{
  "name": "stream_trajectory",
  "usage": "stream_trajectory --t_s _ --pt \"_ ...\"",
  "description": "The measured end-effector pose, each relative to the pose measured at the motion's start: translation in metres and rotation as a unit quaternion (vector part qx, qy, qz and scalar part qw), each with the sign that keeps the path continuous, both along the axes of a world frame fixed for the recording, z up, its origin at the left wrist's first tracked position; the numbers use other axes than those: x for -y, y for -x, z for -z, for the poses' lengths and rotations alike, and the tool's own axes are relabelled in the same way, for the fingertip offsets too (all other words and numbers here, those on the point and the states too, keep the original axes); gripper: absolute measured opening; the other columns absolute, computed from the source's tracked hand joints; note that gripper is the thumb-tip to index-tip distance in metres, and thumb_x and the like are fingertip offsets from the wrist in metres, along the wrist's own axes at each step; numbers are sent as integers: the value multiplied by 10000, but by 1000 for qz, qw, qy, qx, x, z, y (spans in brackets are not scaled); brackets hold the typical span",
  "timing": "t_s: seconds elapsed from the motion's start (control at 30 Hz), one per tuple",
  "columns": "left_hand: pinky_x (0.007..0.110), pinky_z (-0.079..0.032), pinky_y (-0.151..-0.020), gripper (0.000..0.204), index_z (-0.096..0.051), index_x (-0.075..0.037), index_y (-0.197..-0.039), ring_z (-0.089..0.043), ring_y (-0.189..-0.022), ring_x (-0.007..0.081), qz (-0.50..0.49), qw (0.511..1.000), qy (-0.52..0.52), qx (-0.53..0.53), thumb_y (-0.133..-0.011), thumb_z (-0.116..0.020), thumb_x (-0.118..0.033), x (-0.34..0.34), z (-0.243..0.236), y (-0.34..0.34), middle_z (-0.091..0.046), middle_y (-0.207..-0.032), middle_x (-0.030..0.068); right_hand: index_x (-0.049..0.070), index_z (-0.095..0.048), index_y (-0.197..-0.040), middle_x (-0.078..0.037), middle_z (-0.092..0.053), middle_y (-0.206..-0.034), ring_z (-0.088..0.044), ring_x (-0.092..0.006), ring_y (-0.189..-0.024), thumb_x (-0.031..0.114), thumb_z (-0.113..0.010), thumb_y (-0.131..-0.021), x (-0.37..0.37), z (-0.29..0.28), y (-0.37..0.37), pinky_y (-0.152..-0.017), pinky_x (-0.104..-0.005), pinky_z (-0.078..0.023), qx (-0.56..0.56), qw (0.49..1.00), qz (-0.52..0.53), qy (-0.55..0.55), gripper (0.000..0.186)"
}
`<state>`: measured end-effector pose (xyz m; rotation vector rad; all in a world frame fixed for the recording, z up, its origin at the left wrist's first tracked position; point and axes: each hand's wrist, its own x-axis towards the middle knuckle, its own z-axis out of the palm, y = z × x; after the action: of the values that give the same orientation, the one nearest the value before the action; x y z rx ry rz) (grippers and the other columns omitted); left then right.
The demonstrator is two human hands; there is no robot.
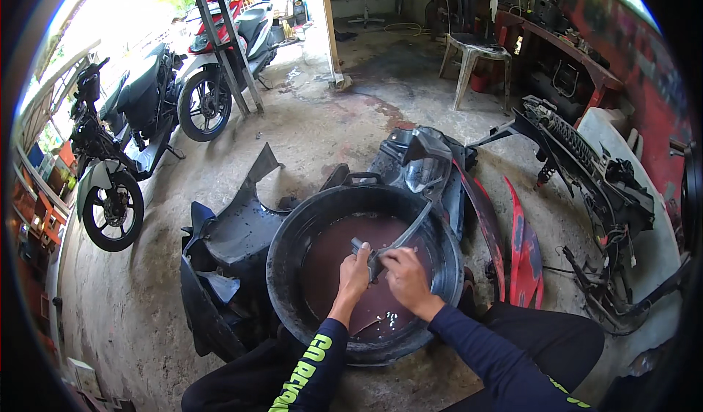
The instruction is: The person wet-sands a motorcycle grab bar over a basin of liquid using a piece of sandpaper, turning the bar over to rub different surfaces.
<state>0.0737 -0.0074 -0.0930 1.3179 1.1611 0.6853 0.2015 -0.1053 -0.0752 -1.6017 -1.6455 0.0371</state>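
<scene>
A long, narrow, curved grey plastic trim piece [405,238] slants over a wide black tub [291,329] of murky reddish-brown water [326,265]. Its near end sits in my left hand [354,274], thumb on top and fingers wrapped around it. Just to the right, my right hand [407,279] is closed with curled fingers against the same piece. Whatever those fingers pinch is hidden. Both hands are above the water, inside the rim. Some white foam floats near the tub's front side.
Dark motorcycle fairings [238,236] lie left of the tub, and a clear-lensed part [425,170] behind it. Red panels [524,247] and a stripped frame section [586,170] lie right. Farther back stand two motorcycles [146,97], a plastic chair [472,46] and a red workbench [567,42].
</scene>
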Motion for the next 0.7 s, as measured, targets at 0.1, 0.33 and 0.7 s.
stream_trajectory --t_s 0.1,0.33,0.7 --pt "344 -454 -483 651 -662 38 -794 -590 -535 158 -18 999 -39 3 -985 -521 -568 -2 7 1 -602 -631 87 13 -726 -1059 -127 -663 -1071 -602 -332 -1043 -66 -609 -746 2 -12 30 -934 -410 -503 -76 997 -18 0 343" --pt "332 -445 -488 644 -651 37 -786 -578 -529 153 -5 1000 -18 15 -997 -517 -556 2 -1 -1 -590 -622 81 -3 -702 -1061 -128 -663 -1077 -594 -345 -1065 -43 -617 -761 4 -12 16 -946 -420 -491 -9 1000 -8 -15 314" --pt "337 -450 -509 661 -676 45 -802 -594 -588 138 -9 1000 -30 -2 -991 -515 -568 -1 1 2 -600 -642 78 12 -688 -1071 -139 -657 -1107 -578 -353 -1101 -8 -618 -782 1 -7 13 -1004 -446 -458 -30 999 -24 -9 299"
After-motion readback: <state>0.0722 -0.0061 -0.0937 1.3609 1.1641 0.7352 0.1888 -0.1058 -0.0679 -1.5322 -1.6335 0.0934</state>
